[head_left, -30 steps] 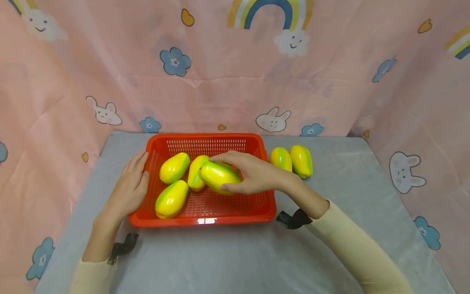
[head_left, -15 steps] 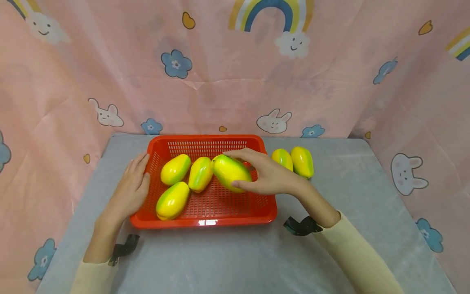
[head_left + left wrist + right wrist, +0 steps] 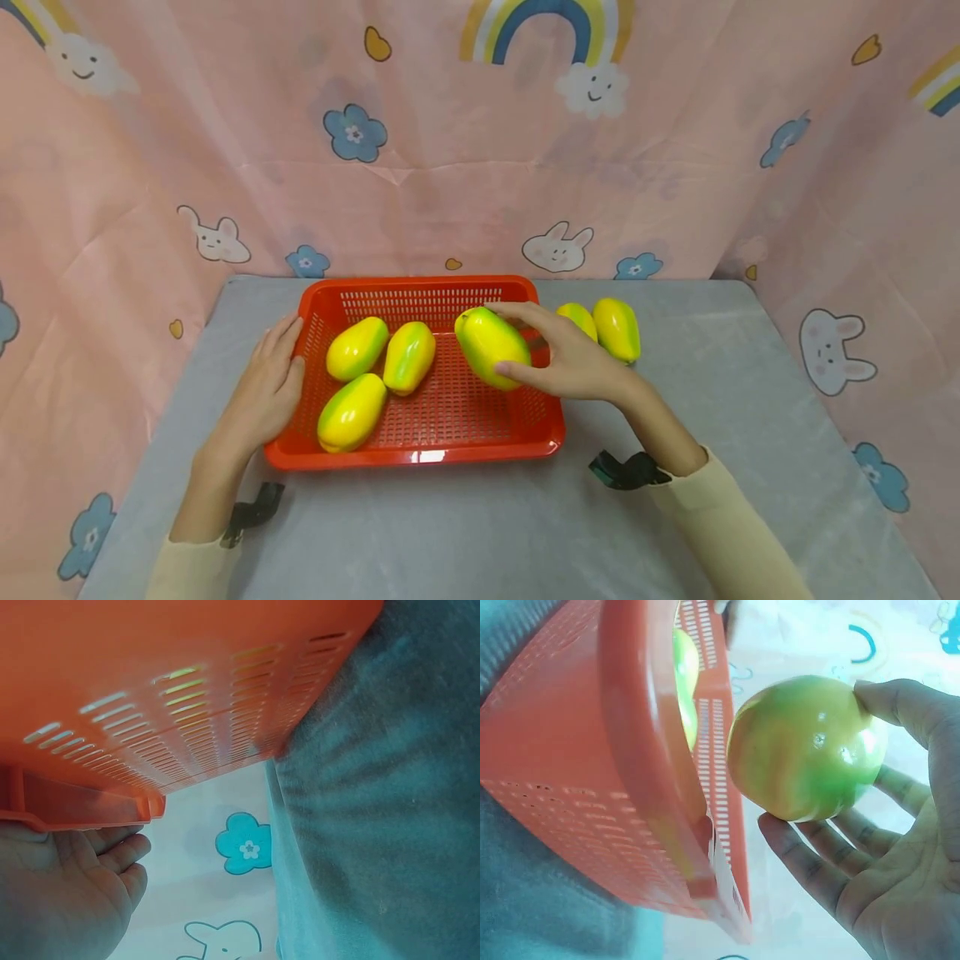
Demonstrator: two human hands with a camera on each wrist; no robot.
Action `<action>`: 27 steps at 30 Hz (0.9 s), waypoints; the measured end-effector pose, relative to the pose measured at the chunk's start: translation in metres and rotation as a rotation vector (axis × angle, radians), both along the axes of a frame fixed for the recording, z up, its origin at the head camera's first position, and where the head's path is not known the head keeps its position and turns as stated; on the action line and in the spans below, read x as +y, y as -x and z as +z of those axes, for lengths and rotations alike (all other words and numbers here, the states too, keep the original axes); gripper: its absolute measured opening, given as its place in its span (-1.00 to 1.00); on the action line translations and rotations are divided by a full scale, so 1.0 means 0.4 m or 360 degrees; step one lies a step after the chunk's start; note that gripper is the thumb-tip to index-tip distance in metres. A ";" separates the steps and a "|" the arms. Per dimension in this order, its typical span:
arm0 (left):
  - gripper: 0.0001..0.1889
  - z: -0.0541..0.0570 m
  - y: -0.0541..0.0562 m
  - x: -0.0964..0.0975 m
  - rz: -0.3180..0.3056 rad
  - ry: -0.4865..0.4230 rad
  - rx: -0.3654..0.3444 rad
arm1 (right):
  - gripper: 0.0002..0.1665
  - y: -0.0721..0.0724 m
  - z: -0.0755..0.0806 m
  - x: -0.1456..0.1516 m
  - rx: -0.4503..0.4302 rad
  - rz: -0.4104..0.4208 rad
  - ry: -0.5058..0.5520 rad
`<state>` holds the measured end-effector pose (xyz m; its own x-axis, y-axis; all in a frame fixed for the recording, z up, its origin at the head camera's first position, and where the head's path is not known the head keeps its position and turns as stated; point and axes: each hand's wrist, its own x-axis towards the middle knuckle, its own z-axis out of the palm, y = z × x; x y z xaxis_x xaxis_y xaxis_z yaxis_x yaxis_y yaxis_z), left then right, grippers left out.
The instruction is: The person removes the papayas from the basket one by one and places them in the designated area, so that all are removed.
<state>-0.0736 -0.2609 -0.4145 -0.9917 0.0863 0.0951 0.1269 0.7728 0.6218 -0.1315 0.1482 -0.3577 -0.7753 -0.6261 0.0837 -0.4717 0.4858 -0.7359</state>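
A yellow-green papaya [image 3: 491, 346] is in my right hand [image 3: 573, 354], gripped between thumb and fingers. It hangs over the right part of a red plastic basket [image 3: 420, 456]; in the right wrist view, the papaya [image 3: 802, 750] appears above the basket's rim [image 3: 641, 712]. Inside, toward the left, lie three more papayas: one at the back [image 3: 357, 349], one in the middle [image 3: 409, 358] and one at the front [image 3: 352, 412]. My left hand [image 3: 262, 387] rests against the basket's left rim, fingers extended along it. From below, the left wrist view shows that hand [image 3: 75, 892] touching the rim.
Two papayas lie on the grey cloth right of the basket: one [image 3: 617, 330] in full sight, the other [image 3: 577, 321] partly behind my right hand. A pink patterned curtain [image 3: 450, 167] stands at the table's back edge and along both sides.
My right hand has carried the papaya rightward within the basket's outline, away from the middle papaya, which now shows whole. My left hand has stayed at the left rim.
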 end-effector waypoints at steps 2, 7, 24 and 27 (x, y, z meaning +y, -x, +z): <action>-0.36 0.000 0.000 0.000 0.0001 -0.0003 -0.0003 | -0.12 0.000 -0.003 0.008 -0.0005 -0.0025 0.0031; -0.35 0.004 0.000 0.000 0.0025 0.0008 -0.0024 | -0.10 0.000 -0.007 0.028 -0.0014 -0.0097 0.0110; -0.35 -0.002 0.000 0.007 0.0009 0.0025 -0.0030 | -0.18 -0.022 -0.053 0.099 -0.0022 -0.0475 0.0350; -0.35 0.000 -0.001 0.006 0.0017 0.0016 -0.0047 | -0.18 -0.027 -0.062 0.108 -0.0001 -0.0506 0.0374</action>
